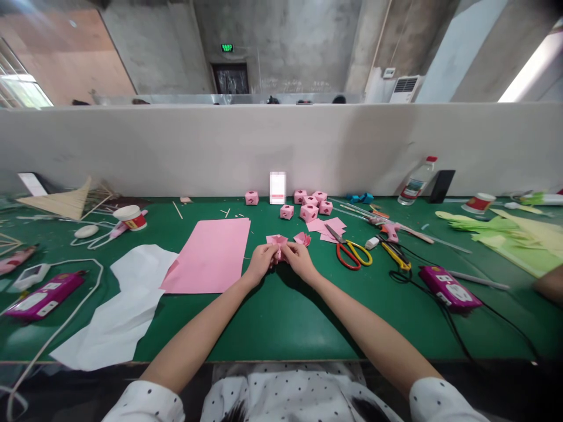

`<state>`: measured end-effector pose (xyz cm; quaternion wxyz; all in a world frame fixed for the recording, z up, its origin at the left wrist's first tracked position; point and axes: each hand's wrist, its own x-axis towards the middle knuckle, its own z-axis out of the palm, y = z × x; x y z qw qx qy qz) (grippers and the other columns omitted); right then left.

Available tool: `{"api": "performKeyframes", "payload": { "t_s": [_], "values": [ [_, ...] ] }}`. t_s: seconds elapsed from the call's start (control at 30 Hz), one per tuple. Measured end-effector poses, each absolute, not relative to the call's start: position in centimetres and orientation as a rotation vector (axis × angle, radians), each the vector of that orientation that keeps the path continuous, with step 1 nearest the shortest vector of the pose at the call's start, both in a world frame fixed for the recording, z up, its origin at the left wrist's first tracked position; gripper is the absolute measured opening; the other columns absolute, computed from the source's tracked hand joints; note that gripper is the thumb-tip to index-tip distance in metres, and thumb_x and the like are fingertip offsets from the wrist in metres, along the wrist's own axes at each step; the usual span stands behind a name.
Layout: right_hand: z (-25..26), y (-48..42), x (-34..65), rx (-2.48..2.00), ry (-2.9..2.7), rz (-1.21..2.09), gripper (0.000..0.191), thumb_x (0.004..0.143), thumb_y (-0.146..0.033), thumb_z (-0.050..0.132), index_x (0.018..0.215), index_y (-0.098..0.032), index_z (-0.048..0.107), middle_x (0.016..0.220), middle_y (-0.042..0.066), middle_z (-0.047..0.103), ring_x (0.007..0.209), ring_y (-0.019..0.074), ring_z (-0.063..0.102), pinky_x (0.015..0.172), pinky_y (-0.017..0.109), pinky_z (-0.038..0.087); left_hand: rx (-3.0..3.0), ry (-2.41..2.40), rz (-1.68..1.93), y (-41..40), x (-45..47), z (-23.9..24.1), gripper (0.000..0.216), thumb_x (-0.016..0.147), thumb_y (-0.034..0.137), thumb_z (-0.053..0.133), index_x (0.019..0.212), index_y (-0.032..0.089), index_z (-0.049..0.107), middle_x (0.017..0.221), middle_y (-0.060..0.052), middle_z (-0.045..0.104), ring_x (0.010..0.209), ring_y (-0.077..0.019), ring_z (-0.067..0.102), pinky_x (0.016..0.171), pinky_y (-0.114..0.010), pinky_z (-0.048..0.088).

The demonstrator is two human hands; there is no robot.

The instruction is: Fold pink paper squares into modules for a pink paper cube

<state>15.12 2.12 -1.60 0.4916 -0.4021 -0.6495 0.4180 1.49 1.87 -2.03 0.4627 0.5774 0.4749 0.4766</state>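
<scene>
Between my two hands is a piece of folded pink paper (277,240), pinched from both sides above the green table. My left hand (263,262) has its fingers closed on the left part of it. From the other side, my right hand (301,261) grips it, and the fingertips of both hands nearly meet. Just behind my right hand lies another folded pink paper piece (302,238). Several pink paper cubes (309,211) are grouped farther back. Small pink paper squares (328,227) lie in front of those cubes.
Red-and-yellow scissors (352,253), a yellow utility knife (397,256) and a pink glue gun (389,228) lie to the right. Pink sheets (211,258) and white paper (127,299) are left. A phone (277,187) leans on the partition. A bottle (417,183) stands back right.
</scene>
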Motion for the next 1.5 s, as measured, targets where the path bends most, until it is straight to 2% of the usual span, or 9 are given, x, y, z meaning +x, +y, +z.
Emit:
{"api": "performKeyframes", "payload": {
  "t_s": [0.23,0.37,0.43,0.57,0.83,1.03,1.27,1.37,1.5],
  "values": [
    [-1.8,2.5,15.5,-0.968,-1.569,0.977,0.033,0.081,-0.037,0.047,0.053,-0.020,0.041,0.051,-0.004,0.040,0.051,0.0103,0.035,0.051,0.025,0.027,1.583,1.224,1.254,1.7,1.2,-1.8,0.046,0.085,0.050,0.054,0.054,0.017,0.051,0.049,0.002,0.049,0.047,-0.0096,0.044,0.048,-0.023,0.034],
    [-1.7,2.9,16.3,-0.987,-1.674,1.039,0.029,0.075,-0.033,0.047,0.050,-0.019,0.042,0.047,-0.004,0.037,0.048,0.0089,0.033,0.049,0.024,0.024,1.635,1.226,1.444,1.8,0.5,-1.2,0.032,0.086,0.047,0.057,0.092,0.018,0.068,0.086,-0.003,0.068,0.071,-0.0136,0.059,0.061,-0.023,0.044],
    [-1.6,3.1,16.7,-1.000,-1.717,1.082,0.028,0.073,-0.033,0.047,0.050,-0.019,0.044,0.046,-0.005,0.037,0.047,0.0085,0.032,0.048,0.024,0.023,1.672,1.213,1.433,1.9,0.1,-1.1,0.029,0.085,0.044,0.059,0.095,0.018,0.070,0.095,-0.005,0.070,0.080,-0.0161,0.062,0.067,-0.025,0.046],
    [-1.6,3.3,16.9,-1.010,-1.751,1.057,0.030,0.074,-0.035,0.047,0.049,-0.019,0.041,0.046,-0.005,0.035,0.047,0.0081,0.031,0.048,0.024,0.022,1.749,1.261,1.396,2.1,-0.2,-1.3,0.024,0.082,0.039,0.063,0.080,0.017,0.071,0.085,-0.005,0.071,0.081,-0.0180,0.063,0.070,-0.027,0.047],
    [-2.3,3.6,16.9,-0.998,-1.770,1.054,0.034,0.078,-0.036,0.048,0.049,-0.019,0.040,0.046,-0.005,0.034,0.046,0.0075,0.029,0.047,0.024,0.020,1.949,1.285,1.400,1.9,-0.2,-1.2,0.019,0.084,0.036,0.064,0.077,0.020,0.071,0.081,-0.002,0.067,0.077,-0.0154,0.062,0.065,-0.025,0.046],
    [-2.6,3.7,16.7,-0.943,-1.757,1.099,0.042,0.082,-0.050,0.056,0.055,-0.019,0.044,0.048,-0.005,0.041,0.045,0.0075,0.034,0.043,0.022,0.024,2.009,1.371,1.542,2.0,-0.3,-1.4,0.016,0.086,0.029,0.060,0.074,0.019,0.065,0.077,-0.002,0.062,0.073,-0.0140,0.059,0.064,-0.025,0.046],
    [-3.0,3.9,16.4,-0.937,-1.640,1.205,0.034,0.076,-0.052,0.065,0.084,-0.020,0.058,0.067,0.000,0.063,0.050,0.0126,0.054,0.044,0.024,0.045,2.067,1.433,1.633,1.7,-0.2,-1.5,0.017,0.089,0.031,0.060,0.079,0.019,0.066,0.079,-0.002,0.063,0.073,-0.0142,0.058,0.065,-0.026,0.045],
    [-3.4,4.2,16.5,-0.974,-1.630,1.103,0.027,0.077,-0.046,0.065,0.082,-0.020,0.059,0.066,0.000,0.065,0.050,0.0130,0.056,0.048,0.025,0.047,2.080,1.405,1.605,1.6,0.0,-1.5,0.016,0.088,0.031,0.060,0.082,0.020,0.069,0.082,-0.003,0.065,0.078,-0.0156,0.061,0.067,-0.027,0.047],
    [-3.3,4.2,16.6,-1.013,-1.581,1.090,0.023,0.074,-0.041,0.067,0.070,-0.021,0.057,0.062,-0.001,0.066,0.048,0.0122,0.056,0.048,0.024,0.044,2.027,1.302,1.566,1.5,0.3,-1.5,0.019,0.087,0.034,0.062,0.098,0.023,0.073,0.097,-0.005,0.070,0.091,-0.0181,0.064,0.076,-0.030,0.051]
  ]
}}
